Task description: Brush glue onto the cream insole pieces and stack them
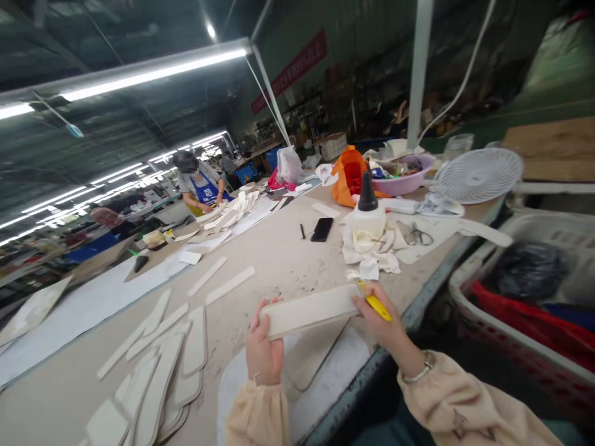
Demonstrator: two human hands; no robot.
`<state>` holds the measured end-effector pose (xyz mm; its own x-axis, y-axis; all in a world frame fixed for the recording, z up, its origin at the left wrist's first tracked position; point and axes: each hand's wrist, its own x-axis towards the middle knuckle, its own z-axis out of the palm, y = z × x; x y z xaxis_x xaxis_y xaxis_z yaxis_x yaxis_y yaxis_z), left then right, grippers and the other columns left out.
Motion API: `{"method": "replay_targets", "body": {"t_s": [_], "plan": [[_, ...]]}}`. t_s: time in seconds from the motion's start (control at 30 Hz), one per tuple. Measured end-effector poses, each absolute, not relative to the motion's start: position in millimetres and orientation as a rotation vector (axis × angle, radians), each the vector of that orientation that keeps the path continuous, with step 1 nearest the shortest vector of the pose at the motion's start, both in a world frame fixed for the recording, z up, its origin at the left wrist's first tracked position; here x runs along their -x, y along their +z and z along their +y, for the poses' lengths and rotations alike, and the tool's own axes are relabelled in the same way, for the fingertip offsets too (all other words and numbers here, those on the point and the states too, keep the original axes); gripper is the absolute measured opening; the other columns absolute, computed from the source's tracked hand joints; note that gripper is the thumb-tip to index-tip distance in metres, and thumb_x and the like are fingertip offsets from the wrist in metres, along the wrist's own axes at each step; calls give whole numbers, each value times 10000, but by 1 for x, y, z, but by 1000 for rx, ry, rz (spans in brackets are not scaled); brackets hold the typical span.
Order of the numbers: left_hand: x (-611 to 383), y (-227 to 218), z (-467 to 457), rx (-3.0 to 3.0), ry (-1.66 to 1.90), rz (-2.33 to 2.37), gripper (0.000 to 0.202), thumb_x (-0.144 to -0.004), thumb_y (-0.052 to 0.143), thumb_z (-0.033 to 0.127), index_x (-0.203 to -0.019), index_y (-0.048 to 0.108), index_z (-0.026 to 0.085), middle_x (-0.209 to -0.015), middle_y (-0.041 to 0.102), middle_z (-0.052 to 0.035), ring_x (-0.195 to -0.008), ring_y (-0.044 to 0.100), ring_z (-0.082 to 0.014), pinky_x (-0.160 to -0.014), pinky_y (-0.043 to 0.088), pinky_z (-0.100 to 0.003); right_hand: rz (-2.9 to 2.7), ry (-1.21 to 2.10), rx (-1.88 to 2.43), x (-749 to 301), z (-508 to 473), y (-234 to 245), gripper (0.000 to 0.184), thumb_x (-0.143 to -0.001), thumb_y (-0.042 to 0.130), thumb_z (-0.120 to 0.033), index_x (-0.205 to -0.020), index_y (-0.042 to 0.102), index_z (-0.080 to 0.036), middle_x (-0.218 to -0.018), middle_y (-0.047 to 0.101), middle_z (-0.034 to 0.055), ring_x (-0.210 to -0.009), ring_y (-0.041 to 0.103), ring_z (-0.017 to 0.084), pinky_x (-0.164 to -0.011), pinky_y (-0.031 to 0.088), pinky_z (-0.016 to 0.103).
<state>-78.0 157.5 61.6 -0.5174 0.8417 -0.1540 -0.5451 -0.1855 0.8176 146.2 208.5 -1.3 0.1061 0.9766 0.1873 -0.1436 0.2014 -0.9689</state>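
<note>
A long cream strip [310,310] is held level above the near edge of the worktable [279,254]. My left hand [263,350] grips its left end, fingers curled round it. My right hand [383,322] pinches its right end and also holds a yellow tool [377,305] that sticks out between the fingers. Under the strip lie a white sheet [325,384] and another cream piece. A white glue bottle with a black nozzle [367,214] stands on crumpled rags just beyond my right hand.
Several cream strips [158,365] are spread at my left. A black phone [321,229], scissors [417,236], an orange bag [348,176], a pink basin [405,176] and a white fan [478,175] sit further back. A basket [525,297] stands at right. A person in a blue apron [202,189] works far off.
</note>
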Motion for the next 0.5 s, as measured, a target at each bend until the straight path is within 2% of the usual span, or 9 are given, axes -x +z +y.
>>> {"method": "replay_targets", "body": {"t_s": [0.17,0.33,0.43,0.5], "plan": [[79,60,155,-408,1816,1138,305,-790,582,147,-1093,611,177,-1160,649,-97,-1065,604,-196,-965,462,-344,-1144,1003,961,-147,207,9,238,-817,569,-370,-795,375,-235,-680,351,-60,-562,370,101,-506,335,213],[76,53,147,-345,1764,1143,268,-811,548,123,-1060,626,187,-1093,678,-71,-1004,628,-171,-855,529,-285,-1107,1038,926,-153,209,12,270,-808,590,-370,-780,357,-236,-664,330,-66,-558,355,99,-511,322,214],[71,50,136,-354,1650,1172,245,-773,601,108,-1004,640,181,-1032,696,-58,-942,650,-177,-793,555,-289,-1065,1037,918,-160,213,12,291,-793,609,-372,-782,350,-239,-644,313,-75,-541,338,95,-500,311,212],[66,47,127,-389,1497,1237,298,-731,659,108,-1015,634,196,-1031,696,-45,-923,656,-186,-761,564,-302,-1069,991,926,-165,217,12,296,-785,621,-363,-786,353,-240,-636,310,-80,-534,328,92,-499,303,209]]}}
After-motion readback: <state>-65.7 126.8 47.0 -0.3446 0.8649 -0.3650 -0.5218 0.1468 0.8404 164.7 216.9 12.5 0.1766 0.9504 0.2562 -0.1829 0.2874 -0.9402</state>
